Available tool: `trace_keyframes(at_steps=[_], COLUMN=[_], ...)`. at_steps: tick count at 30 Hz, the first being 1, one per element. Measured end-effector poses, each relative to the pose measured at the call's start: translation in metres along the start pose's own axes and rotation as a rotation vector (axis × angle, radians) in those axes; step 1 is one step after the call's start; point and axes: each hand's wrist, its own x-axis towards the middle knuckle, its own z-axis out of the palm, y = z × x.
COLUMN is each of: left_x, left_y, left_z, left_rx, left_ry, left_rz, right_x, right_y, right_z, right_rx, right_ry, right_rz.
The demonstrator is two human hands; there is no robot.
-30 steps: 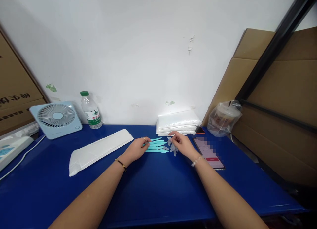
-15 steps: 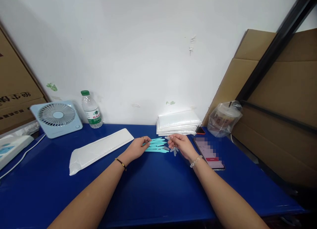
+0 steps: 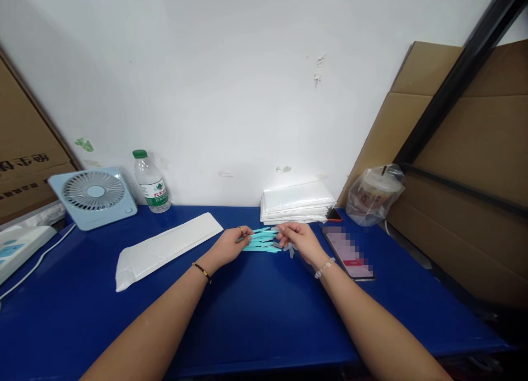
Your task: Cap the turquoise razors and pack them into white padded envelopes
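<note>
Several turquoise eyebrow razors (image 3: 260,242) lie side by side on the blue table, their blade ends to the right. My left hand (image 3: 231,243) is closed, with thumb and fingers pinching a razor at the far side of the row by its handle end. Between the fingertips of my right hand (image 3: 297,239) is a small clear blade cap, right at that razor's tip. Whether the cap is around the blade or only touching it, I cannot tell. A few loose clear caps (image 3: 291,252) lie just under my right hand, partly hidden by it.
A long white padded envelope (image 3: 169,249) lies left of my left hand. Behind my hands is a stack of white envelopes (image 3: 297,199). A phone (image 3: 350,254) and a bagged drink cup (image 3: 374,194) are right; a water bottle (image 3: 152,183) and fan (image 3: 94,197) stand left.
My right hand has moved slightly left, bringing the clear cap to the razor's tip. My left hand has stayed almost in place. The view has shifted slightly.
</note>
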Motion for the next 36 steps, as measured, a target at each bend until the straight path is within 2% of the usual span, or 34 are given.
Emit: trace_keyframes(at_steps=[5, 13, 15, 19, 21, 23, 28, 33, 36], left_x=[-0.001, -0.001, -0.003, -0.008, -0.01, -0.011, -0.005, -0.001, -0.001], left_y=[0.0, 0.006, 0.008, 0.013, 0.015, 0.017, 0.013, 0.006, 0.002], left_z=[-0.002, 0.001, 0.002, 0.003, 0.005, 0.006, 0.006, 0.005, 0.005], left_rx=[-0.023, -0.016, -0.014, 0.076, 0.141, 0.201, 0.406, 0.479, 0.431], left_ry=[0.0, -0.039, -0.066, -0.133, -0.176, -0.174, -0.019, -0.052, -0.055], left_rz=[0.0, 0.0, 0.001, 0.037, 0.049, 0.074, 0.129, 0.114, 0.082], right_x=[0.001, -0.001, -0.001, 0.002, 0.002, 0.002, 0.001, 0.002, 0.003], right_y=[0.0, 0.002, 0.002, 0.002, 0.004, 0.005, 0.003, 0.001, 0.002], right_z=[-0.007, 0.008, 0.004, -0.013, -0.019, -0.02, -0.011, -0.005, -0.006], right_rx=[-0.014, -0.063, -0.186, -0.654, -0.821, -0.907, -1.104, -1.382, -1.342], right_ry=[0.033, -0.108, -0.117, -0.022, -0.038, -0.078, -0.118, -0.071, -0.029], right_rz=[-0.016, 0.036, 0.015, -0.21, -0.267, -0.255, -0.29, -0.406, -0.409])
